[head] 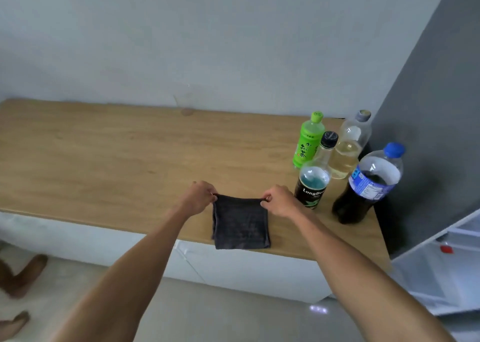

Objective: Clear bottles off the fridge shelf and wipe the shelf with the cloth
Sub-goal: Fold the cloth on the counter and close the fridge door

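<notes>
A dark grey folded cloth [241,224] lies near the front edge of the wooden counter [109,154]. My left hand [198,197] pinches its far left corner and my right hand [279,201] pinches its far right corner. Several bottles stand on the counter's right end: a green tea bottle [307,141], a black-capped bottle with blue-green liquid [313,180], a clear bottle with pale yellow liquid [349,146] and a large blue-capped bottle of dark drink [363,188]. The open fridge's white door shelves [446,258] show at the lower right.
A grey wall panel [436,107] rises to the right of the bottles. White cabinet fronts [233,266] sit under the counter. Another person's bare feet [20,279] stand on the pale floor at the lower left.
</notes>
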The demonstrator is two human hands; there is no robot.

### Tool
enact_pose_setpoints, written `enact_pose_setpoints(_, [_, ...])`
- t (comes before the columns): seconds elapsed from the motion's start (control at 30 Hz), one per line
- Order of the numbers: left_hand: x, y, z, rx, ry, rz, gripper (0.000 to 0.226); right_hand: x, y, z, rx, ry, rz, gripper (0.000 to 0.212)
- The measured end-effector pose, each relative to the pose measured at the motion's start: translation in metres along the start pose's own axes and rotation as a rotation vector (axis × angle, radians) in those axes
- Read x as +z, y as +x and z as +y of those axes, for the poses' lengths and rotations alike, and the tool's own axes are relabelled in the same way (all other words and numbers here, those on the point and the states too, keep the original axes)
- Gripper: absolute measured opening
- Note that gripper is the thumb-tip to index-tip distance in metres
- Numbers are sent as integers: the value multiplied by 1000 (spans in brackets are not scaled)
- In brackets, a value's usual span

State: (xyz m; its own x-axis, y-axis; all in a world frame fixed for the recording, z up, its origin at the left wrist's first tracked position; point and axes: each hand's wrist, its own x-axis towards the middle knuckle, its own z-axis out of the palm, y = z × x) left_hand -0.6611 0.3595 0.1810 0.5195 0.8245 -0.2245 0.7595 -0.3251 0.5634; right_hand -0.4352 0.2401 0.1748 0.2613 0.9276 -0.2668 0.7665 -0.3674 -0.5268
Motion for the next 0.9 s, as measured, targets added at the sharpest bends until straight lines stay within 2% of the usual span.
enact_pose_setpoints(0.23, [6, 53, -20, -32, 10, 32, 8, 12, 41, -4, 138, 35, 101, 13])
enact_pose_setpoints(0.37, [12, 62, -26, -24, 86, 16, 13, 18, 50, -4, 181, 21, 101, 19])
enact_pose_setpoints(0.57, [12, 47, -29, 19, 146, 32, 33, 19, 34, -11, 97, -2, 104, 44])
enact_pose_setpoints(0.9, [-10, -10, 4, 156, 164, 96, 33, 1, -46, -24, 42, 39, 76, 54])
